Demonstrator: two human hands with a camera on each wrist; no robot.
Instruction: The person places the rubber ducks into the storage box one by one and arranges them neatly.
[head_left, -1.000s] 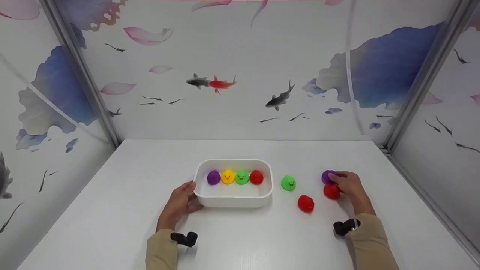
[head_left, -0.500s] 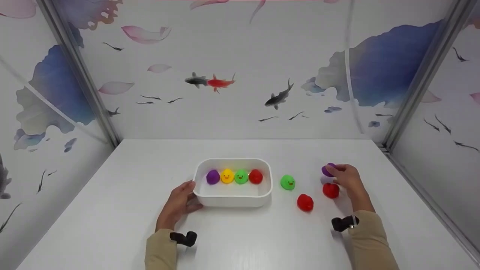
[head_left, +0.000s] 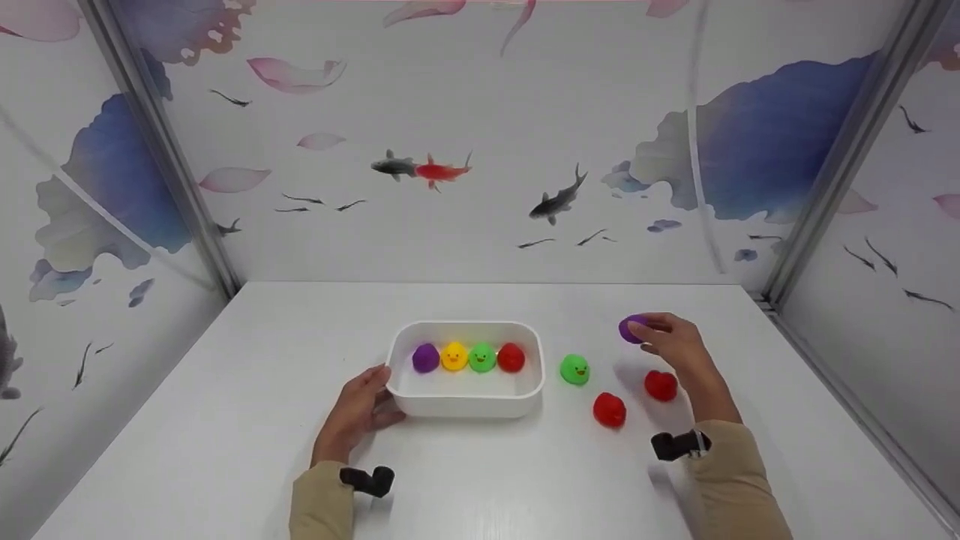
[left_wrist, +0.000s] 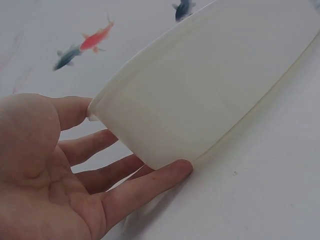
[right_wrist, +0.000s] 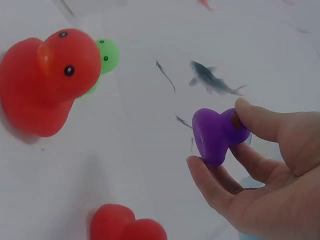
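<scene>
A person's two hands work over a white table [head_left: 465, 495], seen from above. The right hand [head_left: 675, 349] pinches a purple toy duck [right_wrist: 212, 135] between thumb and fingers, holding it in the air above the right part of the table, well apart from the tray; the right wrist view shows it tilted at the fingertips. The left hand [head_left: 356, 409] grips the left end of a white tray [head_left: 465, 406], its fingers spread from the rim down to the base. Inside the tray, four toys sit in a row along the far side, left to right: a second purple toy [head_left: 425, 358], a yellow duck [head_left: 454, 358] and a green duck [head_left: 482, 358], both facing the viewer, and a round red toy [head_left: 511, 358]. On the table just right of the tray stands another green duck [head_left: 575, 370]; nearer the person lies a red duck [head_left: 609, 410], and farther right, near the right forearm, another red duck [head_left: 661, 386]. Both arms wear tan sleeves [head_left: 731, 469], each with a black wrist camera [head_left: 367, 481] at the cuff. Behind, a pale wall [head_left: 465, 97] carries painted fish [head_left: 442, 171] and pink petals [head_left: 296, 75].
</scene>
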